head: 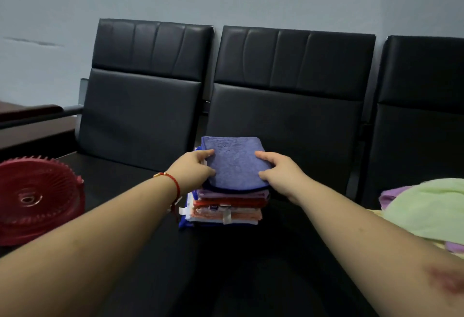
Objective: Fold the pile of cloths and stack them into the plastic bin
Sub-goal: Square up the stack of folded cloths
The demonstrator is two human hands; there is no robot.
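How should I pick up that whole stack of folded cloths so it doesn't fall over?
Grip the stack of folded cloths low down, hands on its left and right sides, fingers under the bottom cloth. It is tall with uneven edges, so lifting from the top purple cloth would likely leave the rest behind.

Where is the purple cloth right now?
The purple cloth lies on top of the stack of folded cloths on the black seat, mid-picture, held between the left hand and right hand.

Both hands (193, 167) gripping purple cloth (234, 163) atop stack (228, 207).
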